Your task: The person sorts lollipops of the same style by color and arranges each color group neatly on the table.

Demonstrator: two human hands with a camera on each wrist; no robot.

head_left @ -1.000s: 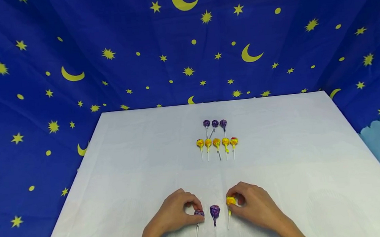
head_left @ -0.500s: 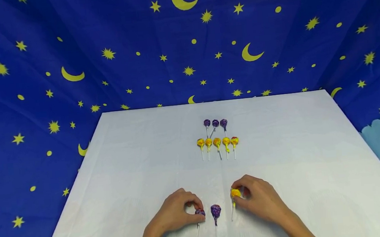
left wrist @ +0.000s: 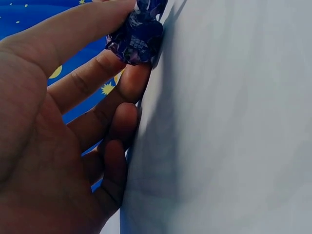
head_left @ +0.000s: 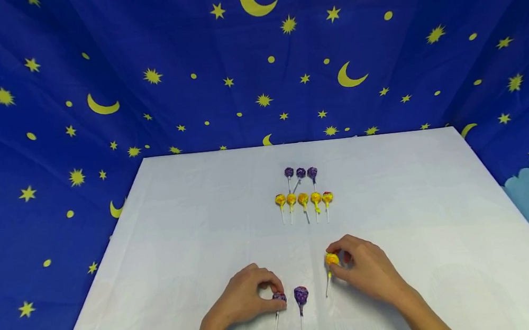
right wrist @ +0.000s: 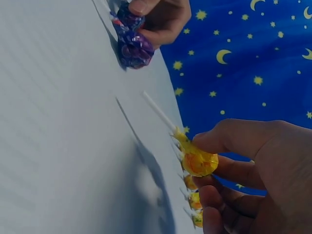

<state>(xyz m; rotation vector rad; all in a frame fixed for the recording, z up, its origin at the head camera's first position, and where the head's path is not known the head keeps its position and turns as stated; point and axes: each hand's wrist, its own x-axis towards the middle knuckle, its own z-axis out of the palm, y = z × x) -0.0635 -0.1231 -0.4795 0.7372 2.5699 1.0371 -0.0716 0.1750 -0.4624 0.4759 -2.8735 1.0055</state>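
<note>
My left hand (head_left: pixel 247 295) pinches the wrapped head of a purple lollipop (left wrist: pixel 135 36) between thumb and fingers, low at the table; its white stick points toward the near edge. Just right of it another purple lollipop (head_left: pixel 301 295) lies on the table, head away from me. My right hand (head_left: pixel 367 267) pinches a yellow lollipop (right wrist: pixel 199 161) by its head, the stick hanging free. In the right wrist view this lollipop is apart from the table, with its shadow on the white surface.
Farther back on the white table (head_left: pixel 192 204) lies a row of several yellow lollipops (head_left: pixel 303 199). Behind them are three purple lollipops (head_left: pixel 301 173), the middle one's stick slanting. A blue curtain (head_left: pixel 215 47) with yellow moons and stars surrounds the table's back and sides.
My right hand has moved away from me and slightly right, carrying the yellow lollipop away from the purple one in the middle. My left hand stays in place on its purple lollipop.
</note>
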